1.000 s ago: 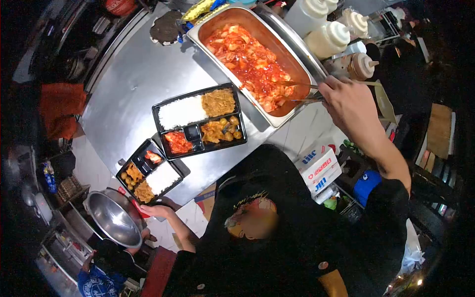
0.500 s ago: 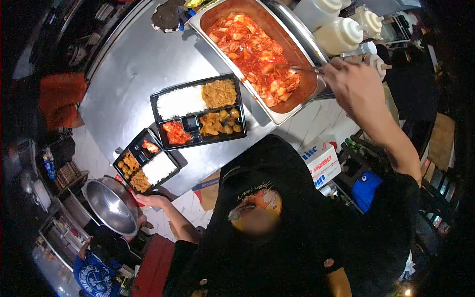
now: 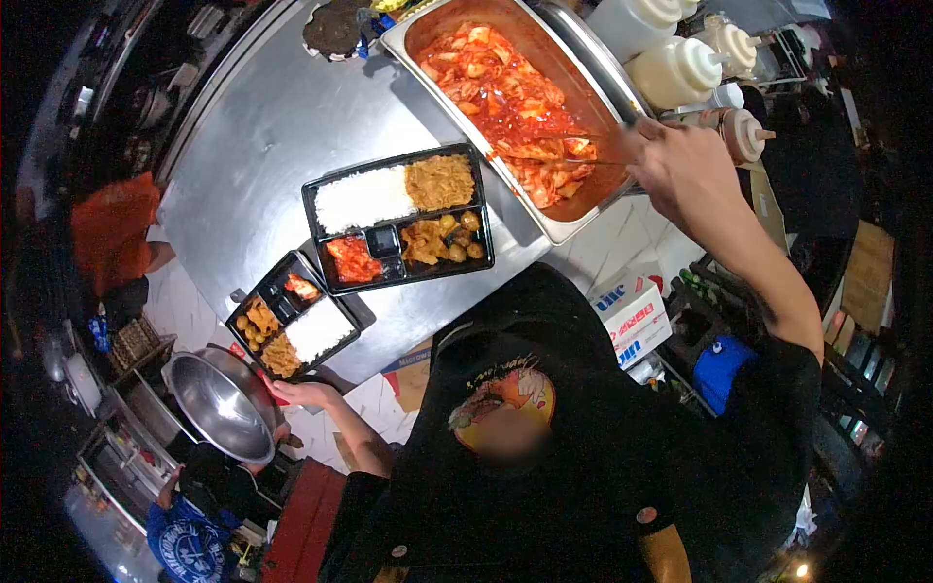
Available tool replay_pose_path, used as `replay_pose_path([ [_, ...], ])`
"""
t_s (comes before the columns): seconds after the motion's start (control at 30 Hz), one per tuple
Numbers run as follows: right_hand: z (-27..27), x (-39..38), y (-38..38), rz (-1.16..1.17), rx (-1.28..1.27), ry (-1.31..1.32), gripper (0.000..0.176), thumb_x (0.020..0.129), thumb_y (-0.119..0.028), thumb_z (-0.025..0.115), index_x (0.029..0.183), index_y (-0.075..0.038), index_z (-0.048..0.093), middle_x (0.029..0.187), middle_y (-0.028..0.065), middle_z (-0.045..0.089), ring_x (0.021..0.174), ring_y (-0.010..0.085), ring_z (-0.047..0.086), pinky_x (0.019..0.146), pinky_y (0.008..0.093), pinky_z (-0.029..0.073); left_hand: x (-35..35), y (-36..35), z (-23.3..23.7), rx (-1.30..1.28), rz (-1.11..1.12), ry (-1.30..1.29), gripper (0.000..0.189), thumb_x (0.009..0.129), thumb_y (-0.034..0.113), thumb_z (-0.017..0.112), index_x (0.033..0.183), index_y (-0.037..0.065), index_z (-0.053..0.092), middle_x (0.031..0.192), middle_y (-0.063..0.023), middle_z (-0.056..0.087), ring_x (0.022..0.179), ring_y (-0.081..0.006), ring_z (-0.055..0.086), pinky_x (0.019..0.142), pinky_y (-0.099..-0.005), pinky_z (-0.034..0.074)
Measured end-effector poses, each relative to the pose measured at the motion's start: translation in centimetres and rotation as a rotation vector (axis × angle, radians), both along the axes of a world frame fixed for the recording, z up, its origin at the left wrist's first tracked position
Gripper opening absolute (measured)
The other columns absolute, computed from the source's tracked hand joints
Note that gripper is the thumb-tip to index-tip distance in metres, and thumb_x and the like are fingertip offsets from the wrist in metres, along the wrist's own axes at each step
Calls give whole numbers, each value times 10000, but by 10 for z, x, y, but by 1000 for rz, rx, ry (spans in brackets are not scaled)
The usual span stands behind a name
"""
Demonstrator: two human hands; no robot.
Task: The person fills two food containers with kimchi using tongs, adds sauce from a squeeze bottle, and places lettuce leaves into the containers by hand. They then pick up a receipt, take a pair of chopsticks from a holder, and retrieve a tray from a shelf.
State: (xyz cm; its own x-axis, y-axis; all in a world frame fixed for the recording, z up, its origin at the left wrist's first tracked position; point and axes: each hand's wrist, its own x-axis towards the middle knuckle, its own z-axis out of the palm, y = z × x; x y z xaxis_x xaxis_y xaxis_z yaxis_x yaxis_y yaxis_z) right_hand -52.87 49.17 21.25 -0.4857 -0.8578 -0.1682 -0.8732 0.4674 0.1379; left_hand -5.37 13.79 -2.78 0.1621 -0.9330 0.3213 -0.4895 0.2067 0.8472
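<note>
My right hand is closed around thin metal tongs, whose two arms reach into the kimchi in a deep steel pan. At the lower left, my left hand grips the near edge of a smaller black lunch box; its fingers are partly hidden by the box. That box holds white rice, kimchi and brown side dishes. A larger black lunch box lies between it and the pan, with rice, kimchi, a shredded brown dish and round brown pieces in its compartments.
Both boxes rest on a steel table. Squeeze bottles stand beyond the pan. Below the left table edge, another person is near a large metal bowl. A white carton sits to the lower right.
The tongs' arms now show spread apart at the near end of the kimchi, where they looked close together. My left hand stays at the smaller box. The whole view has shifted slightly.
</note>
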Motion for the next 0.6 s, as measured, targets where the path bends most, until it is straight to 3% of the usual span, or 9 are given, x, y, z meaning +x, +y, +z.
replay_pose_path([
  [0.07, -10, -2, -11, -55, 186, 32, 185, 837, -221, 637, 962, -85, 620, 894, 70, 618, 724, 281, 657, 607, 415, 515, -6, 2, 5, 31, 22, 24, 438, 1036, 254, 358, 1279, -75, 515, 1314, -218, 526, 1182, -309, 496, 1067, -405, 332],
  [0.2, -18, -4, -13, -78, 216, -2, 186, 847, -225, 629, 982, -97, 634, 885, 69, 621, 752, 287, 659, 622, 422, 521, 6, -4, -7, -3, 23, 25, 435, 1034, 251, 362, 1280, -73, 516, 1314, -215, 529, 1186, -305, 495, 1067, -403, 332],
  [0.33, 1, -2, 9, -221, 27, -91, 184, 849, -235, 635, 981, -109, 656, 920, 70, 648, 789, 313, 650, 662, 427, 514, 6, -3, -4, -15, 16, 10, 430, 1034, 247, 367, 1281, -73, 513, 1319, -209, 528, 1191, -304, 492, 1068, -401, 330],
  [0.4, 14, 2, 14, -295, -28, -66, 242, 782, -151, 645, 1020, -124, 675, 832, 128, 661, 755, 336, 645, 652, 442, 520, 3, -1, -1, -25, 0, -4, 427, 1033, 245, 369, 1280, -72, 513, 1321, -208, 526, 1193, -303, 492, 1069, -400, 329],
  [0.6, 40, 19, 32, -474, -259, -180, 239, 844, -226, 668, 1005, -51, 689, 869, 174, 675, 791, 361, 647, 704, 411, 510, 0, 2, 4, 4, 33, -34, 434, 1036, 262, 377, 1289, -70, 498, 1313, -215, 531, 1195, -306, 495, 1060, -388, 342],
])
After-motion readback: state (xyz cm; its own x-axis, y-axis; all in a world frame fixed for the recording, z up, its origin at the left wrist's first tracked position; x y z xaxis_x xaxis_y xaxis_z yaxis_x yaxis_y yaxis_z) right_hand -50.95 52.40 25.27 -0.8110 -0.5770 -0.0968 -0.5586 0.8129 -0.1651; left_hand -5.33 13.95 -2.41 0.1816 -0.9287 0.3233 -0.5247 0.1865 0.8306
